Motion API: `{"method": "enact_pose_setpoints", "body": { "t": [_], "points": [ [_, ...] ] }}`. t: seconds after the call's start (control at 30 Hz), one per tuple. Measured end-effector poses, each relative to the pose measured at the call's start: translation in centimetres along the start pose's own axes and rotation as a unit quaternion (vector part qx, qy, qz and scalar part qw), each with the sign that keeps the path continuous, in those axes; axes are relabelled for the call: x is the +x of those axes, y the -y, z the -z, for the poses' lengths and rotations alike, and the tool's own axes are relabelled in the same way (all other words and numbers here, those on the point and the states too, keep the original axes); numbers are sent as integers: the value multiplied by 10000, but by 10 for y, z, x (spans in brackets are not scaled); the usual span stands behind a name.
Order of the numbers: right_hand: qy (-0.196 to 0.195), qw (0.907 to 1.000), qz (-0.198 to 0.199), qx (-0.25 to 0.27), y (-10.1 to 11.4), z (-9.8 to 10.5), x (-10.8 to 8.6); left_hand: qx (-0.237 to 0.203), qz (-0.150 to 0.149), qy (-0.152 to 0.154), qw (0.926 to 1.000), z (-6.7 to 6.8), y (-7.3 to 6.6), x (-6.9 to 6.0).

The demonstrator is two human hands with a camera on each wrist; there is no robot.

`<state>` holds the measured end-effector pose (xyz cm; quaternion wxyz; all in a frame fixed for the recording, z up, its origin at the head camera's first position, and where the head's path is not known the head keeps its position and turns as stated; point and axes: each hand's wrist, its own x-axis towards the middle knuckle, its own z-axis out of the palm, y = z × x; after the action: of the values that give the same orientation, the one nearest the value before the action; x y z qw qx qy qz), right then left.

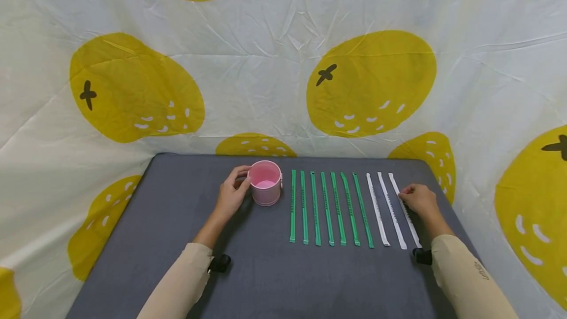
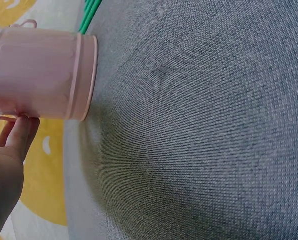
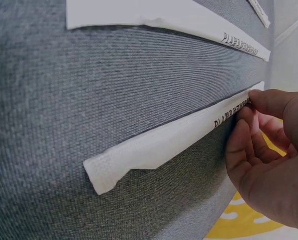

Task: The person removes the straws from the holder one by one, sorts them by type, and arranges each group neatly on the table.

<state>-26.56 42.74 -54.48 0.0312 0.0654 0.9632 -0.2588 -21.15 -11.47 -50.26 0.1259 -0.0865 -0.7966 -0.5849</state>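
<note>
A small pink bucket (image 1: 266,196) stands upright on the dark grey table. My left hand (image 1: 233,188) is at its left side, thumb and fingertips touching the outside wall; in the left wrist view the fingers (image 2: 20,135) meet the wall beside a handle mount. Three white paper-wrapped straws lie at the right of a row. At the upper part of the rightmost wrapped straw (image 3: 153,142), my right hand (image 3: 268,155) pinches it between thumb and curled fingers. Its near end rests on or close to the cloth. Several green wrapped straws (image 1: 325,201) lie left of the white ones.
The dark grey table (image 1: 266,279) has its back edge against a white curtain (image 1: 257,87) printed with yellow fruit. The bucket stands just left of the green straws. The middle white straw (image 1: 391,208) lies close beside the pinched one.
</note>
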Motion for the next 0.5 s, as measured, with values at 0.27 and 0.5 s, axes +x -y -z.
{"method": "enact_pose_setpoints", "body": {
  "t": [0.27, 0.5],
  "points": [
    [-74, 9998, 45, 165, 0, -1, -5, 16, -43, 7, 10000, -1, 2, 1],
    [-37, 9997, -17, 228, 1, 1, -4, -54, -140, -24, 9999, 0, 2, 2]
  ]
}}
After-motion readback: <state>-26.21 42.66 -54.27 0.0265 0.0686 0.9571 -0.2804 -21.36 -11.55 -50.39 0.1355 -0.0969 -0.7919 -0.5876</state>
